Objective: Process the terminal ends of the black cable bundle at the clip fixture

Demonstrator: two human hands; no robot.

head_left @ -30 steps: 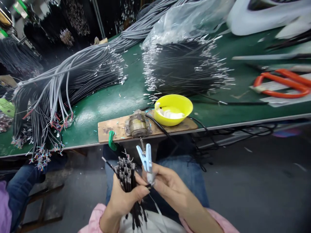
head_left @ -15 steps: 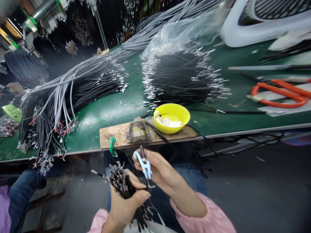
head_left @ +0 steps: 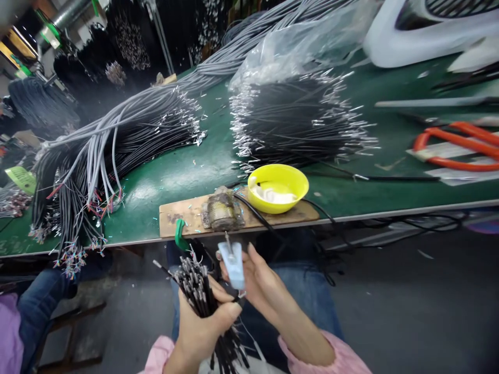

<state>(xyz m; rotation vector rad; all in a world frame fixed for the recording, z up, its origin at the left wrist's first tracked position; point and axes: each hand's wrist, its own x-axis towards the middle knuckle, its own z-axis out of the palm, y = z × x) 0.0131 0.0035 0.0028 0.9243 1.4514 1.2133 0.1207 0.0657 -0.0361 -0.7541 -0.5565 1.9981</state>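
My left hand (head_left: pixel 206 322) is wrapped round a bundle of black cables (head_left: pixel 197 283) with bare, silvery ends, held below the table edge. A light blue clip (head_left: pixel 234 267), like a clothes peg, hangs on the thin metal shaft of a small motor-like device (head_left: pixel 223 210). Beside the clip is my right hand (head_left: pixel 259 283), its fingers apart and partly hidden behind it. Close to my left thumb, a cable end or small hook meets the clip's lower tip; the exact contact is unclear.
The device sits on a wooden board (head_left: pixel 177 215) with a green hook-shaped piece (head_left: pixel 180 234). A yellow bowl (head_left: pixel 288 189) with white material stands on its right. Behind lie black cable pieces (head_left: pixel 288 119), grey cables (head_left: pixel 156 96) and orange-handled scissors (head_left: pixel 448 148). Someone's leg (head_left: pixel 39 306) shows left.
The blue clip has turned, now showing its broad face. My right fingers have spread from their pinch near the shaft. My left hand keeps the cable bundle in nearly the same place.
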